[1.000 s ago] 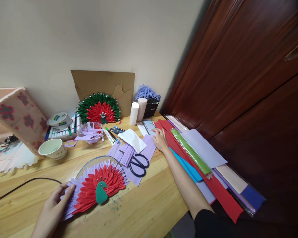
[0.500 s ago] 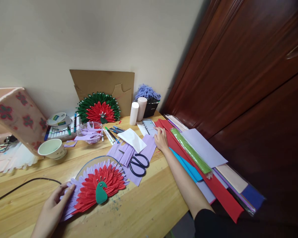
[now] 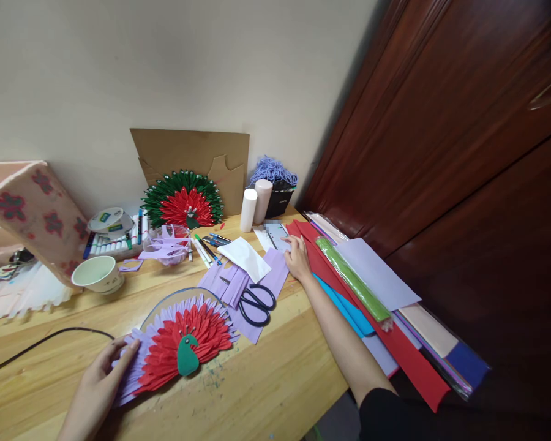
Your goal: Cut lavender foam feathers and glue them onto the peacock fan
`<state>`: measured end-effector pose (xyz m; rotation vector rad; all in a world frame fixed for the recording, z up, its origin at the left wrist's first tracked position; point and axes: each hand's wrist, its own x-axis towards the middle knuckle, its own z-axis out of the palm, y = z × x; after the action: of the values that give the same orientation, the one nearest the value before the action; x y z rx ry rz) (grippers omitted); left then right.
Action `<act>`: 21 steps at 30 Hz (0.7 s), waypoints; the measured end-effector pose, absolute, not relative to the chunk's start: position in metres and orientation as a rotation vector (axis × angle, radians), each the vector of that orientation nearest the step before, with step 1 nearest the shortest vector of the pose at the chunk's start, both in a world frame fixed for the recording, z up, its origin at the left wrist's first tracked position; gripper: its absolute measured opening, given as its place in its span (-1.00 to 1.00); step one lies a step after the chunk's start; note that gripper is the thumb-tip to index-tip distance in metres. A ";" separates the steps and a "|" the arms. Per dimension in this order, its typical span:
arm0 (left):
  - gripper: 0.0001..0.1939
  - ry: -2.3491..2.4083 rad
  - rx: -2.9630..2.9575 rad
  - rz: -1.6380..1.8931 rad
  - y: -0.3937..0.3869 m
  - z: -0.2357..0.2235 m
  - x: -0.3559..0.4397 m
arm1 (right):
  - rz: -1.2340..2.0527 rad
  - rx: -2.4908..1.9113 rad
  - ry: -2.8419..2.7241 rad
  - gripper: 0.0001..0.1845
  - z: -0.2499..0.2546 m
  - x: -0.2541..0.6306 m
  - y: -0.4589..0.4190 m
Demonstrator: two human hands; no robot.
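Observation:
My left hand [image 3: 104, 378] grips the left edge of a paper peacock fan [image 3: 179, 327], thumb on top of its lilac feathers. The fan carries red paper feathers and a green peacock body, and its base lies along the tabletop. My right hand [image 3: 297, 258] reaches over the back of the table to a phone [image 3: 275, 236] with a lit, partly blurred screen. Its fingers are apart and slightly bent, a fingertip at the phone's edge. Beside it, black-handled scissors [image 3: 256, 304] rest on lilac crepe paper [image 3: 281, 269], under a folded white sheet [image 3: 245, 258].
A green-and-red feathered piece [image 3: 182, 199] leans on cardboard [image 3: 188, 147]. Left stand a paper bowl [image 3: 98, 274], markers and a plastic cup with lilac scraps [image 3: 168, 245]. White bottles [image 3: 248, 210] stand behind the phone. Red paper [image 3: 408, 367] and a green packet [image 3: 353, 278] line the right edge.
Almost nothing differs. The right hand's fingers have shifted very slightly at the phone, while my left hand keeps its hold on the fan.

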<state>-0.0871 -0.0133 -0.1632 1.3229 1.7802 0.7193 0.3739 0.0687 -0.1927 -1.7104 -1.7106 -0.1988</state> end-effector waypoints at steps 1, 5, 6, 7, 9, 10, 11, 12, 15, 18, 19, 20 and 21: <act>-0.45 1.786 1.323 0.716 -0.013 -0.164 -0.087 | -0.193 -1.703 -1.723 -0.58 -0.192 0.373 0.068; -0.47 1.785 1.319 0.714 -0.014 -0.164 -0.087 | -0.175 -1.690 -1.753 -0.58 -0.192 0.372 0.068; -0.46 1.783 1.319 0.712 -0.014 -0.164 -0.087 | -0.173 -1.691 -1.754 -0.58 -0.192 0.372 0.068; -0.45 1.785 1.318 0.710 -0.014 -0.164 -0.087 | -0.172 -1.692 -1.753 -0.58 -0.192 0.372 0.068; -0.44 1.796 1.316 0.700 -0.014 -0.165 -0.088 | -0.171 -1.696 -1.748 -0.58 -0.192 0.372 0.068; -0.43 1.798 1.316 0.694 -0.013 -0.166 -0.088 | -0.169 -1.696 -1.749 -0.58 -0.192 0.372 0.068; -0.43 1.795 1.315 0.691 -0.013 -0.166 -0.089 | -0.166 -1.695 -1.753 -0.58 -0.192 0.372 0.068; -0.43 1.795 1.310 0.690 -0.013 -0.167 -0.089 | -0.162 -1.693 -1.760 -0.58 -0.191 0.372 0.068; -0.44 1.799 1.303 0.688 -0.013 -0.167 -0.089 | -0.146 -1.681 -1.791 -0.59 -0.190 0.371 0.068; -0.46 1.817 1.303 0.701 -0.013 -0.163 -0.086 | -0.145 -1.680 -1.797 -0.62 -0.190 0.370 0.068; -0.47 1.821 1.305 0.712 -0.014 -0.161 -0.086 | -0.152 -1.684 -1.784 -0.62 -0.190 0.371 0.068; -0.48 1.824 1.307 0.723 -0.014 -0.160 -0.085 | -0.163 -1.691 -1.761 -0.63 -0.190 0.371 0.068; -0.49 1.824 1.313 0.733 -0.014 -0.159 -0.084 | -0.176 -1.700 -1.733 -0.63 -0.190 0.372 0.068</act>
<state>-0.0839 -0.0138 -0.1592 1.3132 1.8236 0.7330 0.3717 0.0682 -0.1899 -1.7003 -1.7328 -0.1758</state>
